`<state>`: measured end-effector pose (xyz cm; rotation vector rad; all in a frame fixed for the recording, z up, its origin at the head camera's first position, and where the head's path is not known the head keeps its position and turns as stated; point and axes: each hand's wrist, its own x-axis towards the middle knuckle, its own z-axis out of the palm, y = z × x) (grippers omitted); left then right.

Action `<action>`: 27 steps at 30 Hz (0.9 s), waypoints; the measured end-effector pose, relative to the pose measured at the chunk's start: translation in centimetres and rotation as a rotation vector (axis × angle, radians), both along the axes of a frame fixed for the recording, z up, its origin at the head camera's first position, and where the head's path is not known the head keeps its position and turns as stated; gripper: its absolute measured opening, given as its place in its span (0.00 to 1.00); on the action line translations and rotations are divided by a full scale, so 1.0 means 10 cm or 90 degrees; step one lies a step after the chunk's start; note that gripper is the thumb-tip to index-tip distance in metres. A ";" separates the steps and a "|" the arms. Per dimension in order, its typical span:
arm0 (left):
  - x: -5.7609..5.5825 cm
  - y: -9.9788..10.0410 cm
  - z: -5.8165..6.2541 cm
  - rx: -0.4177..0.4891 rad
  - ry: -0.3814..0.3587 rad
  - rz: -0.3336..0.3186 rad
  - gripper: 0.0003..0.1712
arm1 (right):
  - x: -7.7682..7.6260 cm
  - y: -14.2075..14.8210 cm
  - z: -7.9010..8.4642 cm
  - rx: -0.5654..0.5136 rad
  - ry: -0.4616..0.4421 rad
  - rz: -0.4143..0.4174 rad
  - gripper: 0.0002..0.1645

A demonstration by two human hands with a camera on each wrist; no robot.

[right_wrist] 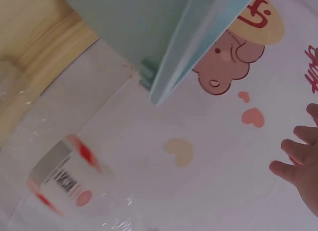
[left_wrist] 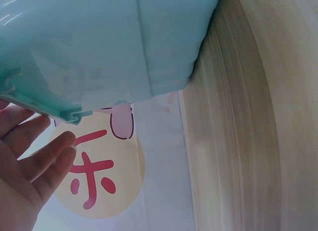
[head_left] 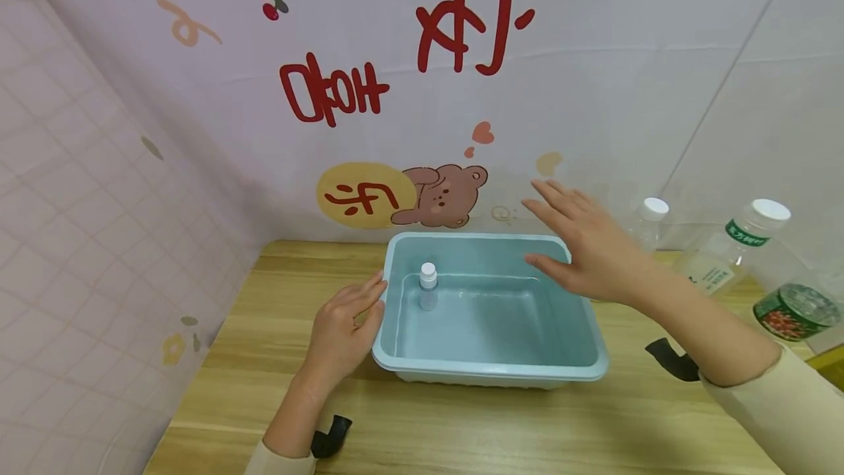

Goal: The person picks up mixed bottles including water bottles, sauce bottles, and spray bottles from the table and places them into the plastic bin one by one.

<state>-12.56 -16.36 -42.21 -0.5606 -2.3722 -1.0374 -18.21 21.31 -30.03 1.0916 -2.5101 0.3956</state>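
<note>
A light-blue plastic tub sits on the wooden table. Inside it, near the left wall, a small clear bottle with a white cap stands upright. My left hand is at the tub's left rim, its fingertips right at the edge; the left wrist view shows the fingers loosely extended beside the tub's outer wall. My right hand hovers over the tub's right back corner, fingers spread and nothing in it. In the right wrist view its fingers are apart from the tub's rim.
Right of the tub stand a large clear bottle with a green neck band, a white-capped bottle and a bottle with a green-red label. A printed cloth hangs behind; a quilted-pattern wall borders the left.
</note>
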 end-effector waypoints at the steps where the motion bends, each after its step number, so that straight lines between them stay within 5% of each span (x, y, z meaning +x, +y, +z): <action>1: 0.00 0.00 0.00 -0.001 0.002 -0.001 0.20 | 0.00 0.04 -0.02 0.000 0.012 -0.004 0.49; 11: 0.00 0.00 -0.01 -0.002 0.009 -0.002 0.20 | -0.06 0.40 -0.09 0.021 0.052 -0.068 0.54; 27: 0.00 0.01 -0.02 0.001 0.013 -0.004 0.19 | -0.15 0.79 -0.12 -0.036 0.001 -0.211 0.61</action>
